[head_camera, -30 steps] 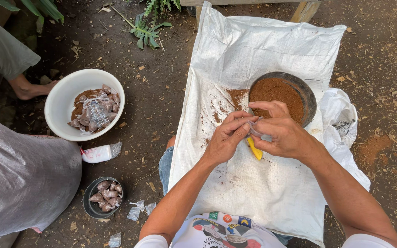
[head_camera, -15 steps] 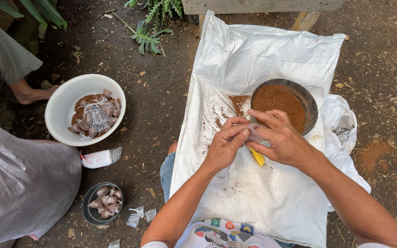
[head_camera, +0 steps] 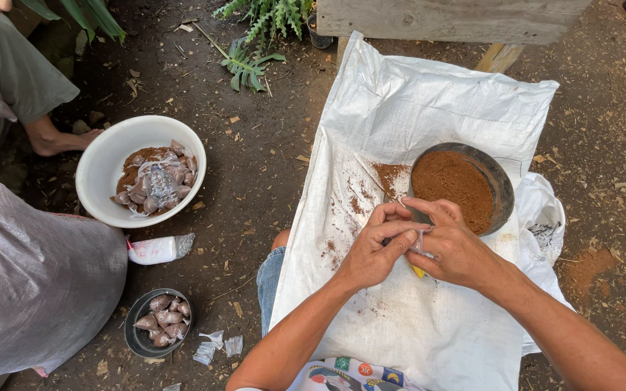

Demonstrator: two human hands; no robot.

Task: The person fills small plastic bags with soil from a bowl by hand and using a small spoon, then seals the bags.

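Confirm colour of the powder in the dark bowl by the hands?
Reddish-brown powder, filling the dark bowl; head view.

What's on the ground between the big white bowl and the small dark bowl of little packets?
In the head view, a white plastic-wrapped roll lies on the dirt between the white bowl and the small dark bowl.

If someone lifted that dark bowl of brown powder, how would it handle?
The dark bowl is heaped nearly to its rim with brown powder, so tilting would likely spill it; some already dusts the white sack. It probably feels fairly heavy for its size, and the sack beneath looks soft, so wobbling seems possible.
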